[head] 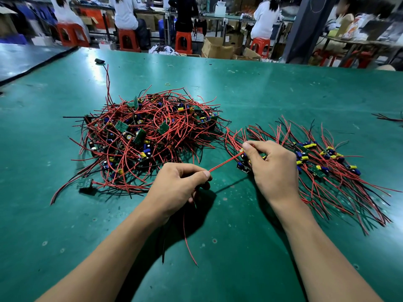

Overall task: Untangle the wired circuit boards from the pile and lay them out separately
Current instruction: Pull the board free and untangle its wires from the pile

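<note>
A tangled pile (148, 131) of small green circuit boards with red and black wires lies left of centre on the green table (261, 88). To the right, several boards (322, 162) lie side by side with their wires fanned out. My right hand (272, 168) grips one circuit board (243, 165) at the left end of that row. My left hand (181, 186) pinches this board's red wire (224, 163), which is stretched taut between the hands. The wire's loose end hangs below my left hand.
A single board (85, 183) lies apart at the pile's lower left. A small black object (99, 61) with a long red wire sits at the back left. More wires (388, 118) show at the right edge. Behind the table, people sit on red stools among cardboard boxes.
</note>
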Action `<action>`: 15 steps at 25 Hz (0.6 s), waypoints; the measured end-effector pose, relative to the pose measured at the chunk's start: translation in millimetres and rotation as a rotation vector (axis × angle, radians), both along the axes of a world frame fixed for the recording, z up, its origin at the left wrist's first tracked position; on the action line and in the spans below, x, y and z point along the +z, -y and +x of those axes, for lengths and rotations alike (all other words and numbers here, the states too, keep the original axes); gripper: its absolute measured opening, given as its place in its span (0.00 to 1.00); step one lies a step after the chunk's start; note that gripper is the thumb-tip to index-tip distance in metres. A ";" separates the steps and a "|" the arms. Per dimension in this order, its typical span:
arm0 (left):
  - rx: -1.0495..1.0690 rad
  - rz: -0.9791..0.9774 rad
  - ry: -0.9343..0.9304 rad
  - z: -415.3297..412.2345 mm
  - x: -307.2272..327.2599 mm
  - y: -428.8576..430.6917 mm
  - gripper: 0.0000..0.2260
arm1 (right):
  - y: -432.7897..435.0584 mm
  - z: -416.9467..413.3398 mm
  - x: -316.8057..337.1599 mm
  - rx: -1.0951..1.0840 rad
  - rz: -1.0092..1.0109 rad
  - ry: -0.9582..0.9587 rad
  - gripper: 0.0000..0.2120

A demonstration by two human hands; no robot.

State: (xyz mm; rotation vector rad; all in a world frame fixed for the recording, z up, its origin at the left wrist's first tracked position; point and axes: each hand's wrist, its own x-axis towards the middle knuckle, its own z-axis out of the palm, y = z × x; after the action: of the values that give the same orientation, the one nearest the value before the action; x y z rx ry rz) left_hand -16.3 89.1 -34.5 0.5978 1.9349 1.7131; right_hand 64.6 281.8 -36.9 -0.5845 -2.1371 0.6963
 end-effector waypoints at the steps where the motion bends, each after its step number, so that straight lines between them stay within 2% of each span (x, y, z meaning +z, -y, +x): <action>1: 0.002 -0.001 0.006 -0.2 0.2 0.3 0.06 | -0.8 -0.5 -0.3 0.010 -0.017 -0.024 0.11; 7: 0.019 -0.017 0.011 -1.2 -2.0 -0.2 0.07 | -0.7 -3.2 -3.9 0.023 -0.099 0.018 0.16; 10: 0.025 -0.032 0.022 -0.4 -2.0 0.2 0.07 | 0.1 -2.1 -1.2 0.045 -0.129 -0.022 0.17; 13: 0.021 0.028 0.134 0.5 1.1 -0.4 0.09 | 3.8 -5.1 3.4 0.158 -0.440 -0.121 0.14; 15: 0.013 0.088 0.227 0.4 5.1 -0.9 0.12 | 4.3 -6.4 5.1 0.183 -0.617 -0.142 0.16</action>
State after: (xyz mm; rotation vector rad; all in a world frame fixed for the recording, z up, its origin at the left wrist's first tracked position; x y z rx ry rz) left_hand -16.0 90.0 -29.5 0.4021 1.7171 1.7976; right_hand 58.1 277.5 -31.8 -0.6348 -1.8430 1.4767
